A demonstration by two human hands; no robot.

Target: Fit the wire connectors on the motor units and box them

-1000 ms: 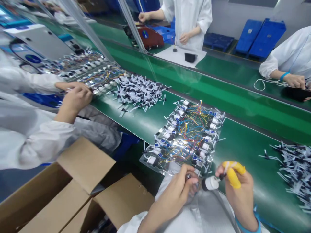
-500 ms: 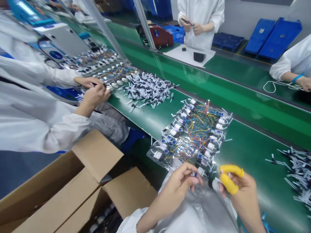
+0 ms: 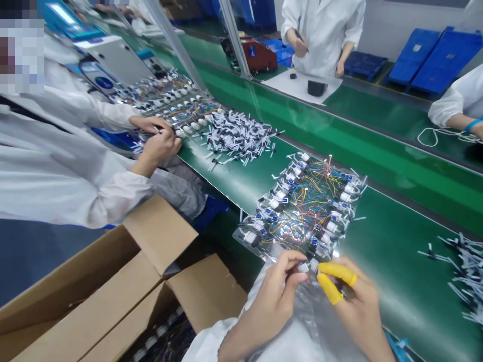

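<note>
My left hand (image 3: 277, 289) and my right hand (image 3: 349, 296) meet at the near edge of a clear plastic tray (image 3: 245, 240) packed with small white-and-black parts and coloured wires (image 3: 307, 201). My left fingers pinch a small white part (image 3: 303, 267) at the tray's near corner. My right hand wears yellow finger cots (image 3: 334, 281) on thumb and forefinger; its fingers curl toward the same spot, and what they hold is hidden. A grey antistatic sheet (image 3: 313, 327) lies under both hands.
The tray sits on a green conveyor belt (image 3: 396, 241). Piles of small white tubes lie at left (image 3: 237, 136) and right (image 3: 466, 271). An open cardboard box (image 3: 113, 286) stands at my lower left. A co-worker's hands (image 3: 158, 138) work at another tray; other people stand across the belt.
The white cylindrical part that my right hand held is out of sight now. Both hands have moved forward to the tray's near corner and closed together. The view has shifted slightly.
</note>
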